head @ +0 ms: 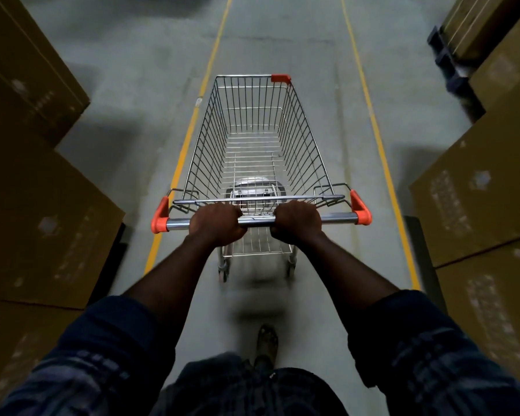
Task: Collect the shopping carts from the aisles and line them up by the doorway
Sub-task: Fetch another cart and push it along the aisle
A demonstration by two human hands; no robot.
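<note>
Gripping the handle bar (339, 219) with left hand (218, 223) and right hand (296, 220), fingers wrapped tight. Steering the empty shopping cart (308, 145) mid-aisle, between yellow floor lines (189, 127). Could clip the stacked boxes (469, 199) either side if pushed crooked.

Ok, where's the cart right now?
Head view: the shopping cart is straight ahead, between the yellow floor lines, nearer the left one, cardboard boxes either side; left hand and right hand grip its handle.
</note>
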